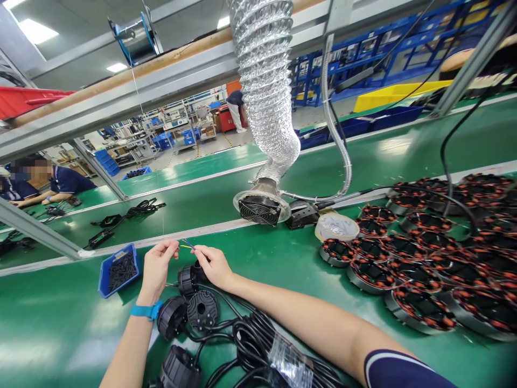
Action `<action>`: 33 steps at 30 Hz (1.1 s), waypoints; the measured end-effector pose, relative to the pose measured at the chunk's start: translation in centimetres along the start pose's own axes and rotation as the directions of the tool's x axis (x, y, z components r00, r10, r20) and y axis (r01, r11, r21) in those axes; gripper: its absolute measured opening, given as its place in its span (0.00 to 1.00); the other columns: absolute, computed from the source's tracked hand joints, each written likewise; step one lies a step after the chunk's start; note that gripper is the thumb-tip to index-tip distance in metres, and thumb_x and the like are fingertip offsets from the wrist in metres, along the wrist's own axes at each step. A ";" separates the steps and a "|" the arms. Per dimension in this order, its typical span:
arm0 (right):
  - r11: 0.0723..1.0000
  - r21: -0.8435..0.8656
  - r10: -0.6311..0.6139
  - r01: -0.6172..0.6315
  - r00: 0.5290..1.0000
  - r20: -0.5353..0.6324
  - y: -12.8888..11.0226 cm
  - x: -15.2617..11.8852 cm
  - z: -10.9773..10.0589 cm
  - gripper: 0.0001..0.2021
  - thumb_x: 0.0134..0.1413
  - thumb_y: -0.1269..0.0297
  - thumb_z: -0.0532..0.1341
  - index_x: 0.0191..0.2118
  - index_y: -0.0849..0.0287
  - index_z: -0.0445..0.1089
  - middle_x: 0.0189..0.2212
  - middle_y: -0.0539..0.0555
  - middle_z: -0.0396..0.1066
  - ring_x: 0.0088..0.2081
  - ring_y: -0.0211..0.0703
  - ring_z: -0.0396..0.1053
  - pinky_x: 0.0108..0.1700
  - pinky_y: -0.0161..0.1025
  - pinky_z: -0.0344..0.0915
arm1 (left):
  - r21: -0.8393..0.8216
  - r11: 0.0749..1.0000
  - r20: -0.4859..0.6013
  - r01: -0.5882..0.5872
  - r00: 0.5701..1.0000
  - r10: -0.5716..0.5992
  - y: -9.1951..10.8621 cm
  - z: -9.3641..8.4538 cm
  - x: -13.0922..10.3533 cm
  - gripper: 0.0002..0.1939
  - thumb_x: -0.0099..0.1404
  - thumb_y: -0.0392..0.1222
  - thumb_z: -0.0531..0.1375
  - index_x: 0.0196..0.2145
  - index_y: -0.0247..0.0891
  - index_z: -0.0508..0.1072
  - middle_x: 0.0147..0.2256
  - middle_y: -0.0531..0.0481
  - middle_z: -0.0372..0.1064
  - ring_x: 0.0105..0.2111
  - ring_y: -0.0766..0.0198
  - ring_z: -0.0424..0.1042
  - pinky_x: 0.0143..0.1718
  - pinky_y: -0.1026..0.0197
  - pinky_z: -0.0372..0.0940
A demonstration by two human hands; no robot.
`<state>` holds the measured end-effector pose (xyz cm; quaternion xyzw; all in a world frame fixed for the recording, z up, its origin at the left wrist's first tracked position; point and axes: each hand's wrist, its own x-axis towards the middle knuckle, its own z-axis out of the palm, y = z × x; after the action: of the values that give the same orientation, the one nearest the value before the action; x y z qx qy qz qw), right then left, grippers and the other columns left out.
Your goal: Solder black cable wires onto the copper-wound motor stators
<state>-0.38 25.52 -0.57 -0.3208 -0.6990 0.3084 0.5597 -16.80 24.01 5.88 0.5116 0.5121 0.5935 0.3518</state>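
right grip (215, 267) pinches thin wires (187, 247); what left grip (156, 267) holds is unclear.

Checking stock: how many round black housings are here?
4 clearly show: one housing left of the right hand, one beside the blue wristband, one right of that, one near the bottom edge. More may be hidden.

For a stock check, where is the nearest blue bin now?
In the head view, the blue bin sits left of centre on the green surface, just left of the left hand.
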 end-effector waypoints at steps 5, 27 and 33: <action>1.000 -0.007 0.010 -0.010 1.000 0.016 0.1 -0.1 0.1 0.16 0.67 0.58 0.51 0.43 0.54 0.76 0.37 0.53 0.79 0.37 0.45 0.74 0.43 0.39 0.67 | 0.012 1.000 0.005 0.004 1.000 -0.004 0.0 0.0 -0.1 0.15 0.51 0.49 0.71 0.30 0.35 0.78 0.25 0.51 0.70 0.26 0.66 0.65 0.31 0.64 0.62; 0.994 -0.088 -0.061 0.066 0.996 0.059 -0.3 -0.2 -0.1 0.15 0.68 0.60 0.51 0.43 0.53 0.75 0.38 0.52 0.79 0.35 0.44 0.74 0.42 0.39 0.65 | 0.168 0.985 -0.029 -0.043 0.998 0.048 0.1 -0.6 -0.4 0.15 0.50 0.50 0.71 0.31 0.36 0.80 0.27 0.49 0.73 0.26 0.65 0.68 0.31 0.63 0.64; 0.969 -0.175 -0.164 0.176 0.983 0.077 0.0 -0.3 0.1 0.16 0.69 0.59 0.50 0.43 0.55 0.75 0.36 0.52 0.79 0.32 0.42 0.73 0.38 0.38 0.63 | 0.057 0.992 0.091 0.115 0.989 -0.120 0.8 -0.1 -0.7 0.19 0.46 0.52 0.72 0.27 0.33 0.78 0.24 0.49 0.71 0.23 0.66 0.65 0.26 0.64 0.62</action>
<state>-0.45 25.26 -0.80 -0.2997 -0.7661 0.2042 0.5307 -16.66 23.13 6.44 0.5168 0.5395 0.5335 0.3965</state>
